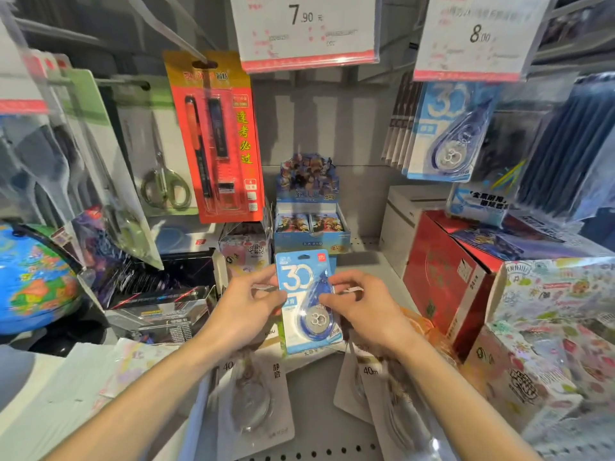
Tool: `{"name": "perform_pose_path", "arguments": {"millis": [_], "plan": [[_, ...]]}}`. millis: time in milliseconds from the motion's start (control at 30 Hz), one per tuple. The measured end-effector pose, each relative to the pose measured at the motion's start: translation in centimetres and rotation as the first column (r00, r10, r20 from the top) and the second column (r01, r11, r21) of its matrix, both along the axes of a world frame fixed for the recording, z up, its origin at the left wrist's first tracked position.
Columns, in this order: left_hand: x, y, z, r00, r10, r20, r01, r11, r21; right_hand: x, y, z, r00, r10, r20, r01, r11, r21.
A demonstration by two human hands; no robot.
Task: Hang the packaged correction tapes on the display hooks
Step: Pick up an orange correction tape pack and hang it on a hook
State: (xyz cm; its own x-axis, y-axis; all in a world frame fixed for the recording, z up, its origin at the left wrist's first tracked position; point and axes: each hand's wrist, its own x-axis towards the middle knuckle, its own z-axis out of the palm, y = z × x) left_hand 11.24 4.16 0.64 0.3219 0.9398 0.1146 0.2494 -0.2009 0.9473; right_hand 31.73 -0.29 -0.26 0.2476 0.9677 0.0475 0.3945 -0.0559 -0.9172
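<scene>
- Blue-carded correction tape pack (306,301) sits upright between my two hands, low in front of the shelf, above the grey packs (256,400) lying flat on the shelf floor.
- My left hand (246,307) pinches the pack's left edge, thumb and fingers curled onto the card.
- My right hand (359,311) grips the right edge, fingertips over the blue dispenser bubble.
- Up right I see matching blue packs (446,134) hanging under the 8.00 price tag (476,38).
- Red pen card (216,138) hangs upper left.
</scene>
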Motion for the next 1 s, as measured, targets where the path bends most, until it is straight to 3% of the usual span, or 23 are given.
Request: {"name": "perform_pose_path", "arguments": {"millis": [200,333,533,633,767,1000], "plan": [[-0.8,-0.4,0.7,0.986,-0.042,0.162,0.047,0.998,-0.029,-0.3,-0.3,1.8,0.973,0.037,-0.229,-0.017,0.996,0.088],[-0.7,-1.2,0.7,0.962,-0.143,0.234,0.158,0.986,-0.045,-0.4,-0.9,2.3,0.966,0.049,-0.254,-0.015,0.991,0.133],[-0.4,-2.1,1.4,0.965,-0.141,0.223,0.153,0.988,-0.037,0.0,-2.5,3.1,0.977,0.037,-0.212,-0.006,0.989,0.146],[-0.1,-2.6,1.4,0.961,-0.168,0.219,0.186,0.981,-0.062,1.4,-4.2,3.4,1.0,-0.017,0.0,0.017,0.989,0.147],[1.0,-3.2,1.1,0.958,-0.221,0.182,0.246,0.96,-0.132,3.9,-7.5,3.3,0.964,-0.094,0.25,0.068,0.992,0.108],[2.7,-3.9,-0.1,0.95,-0.299,0.092,0.312,0.928,-0.206,5.2,-12.1,0.7,0.802,-0.075,0.593,0.169,0.98,-0.104]]}}
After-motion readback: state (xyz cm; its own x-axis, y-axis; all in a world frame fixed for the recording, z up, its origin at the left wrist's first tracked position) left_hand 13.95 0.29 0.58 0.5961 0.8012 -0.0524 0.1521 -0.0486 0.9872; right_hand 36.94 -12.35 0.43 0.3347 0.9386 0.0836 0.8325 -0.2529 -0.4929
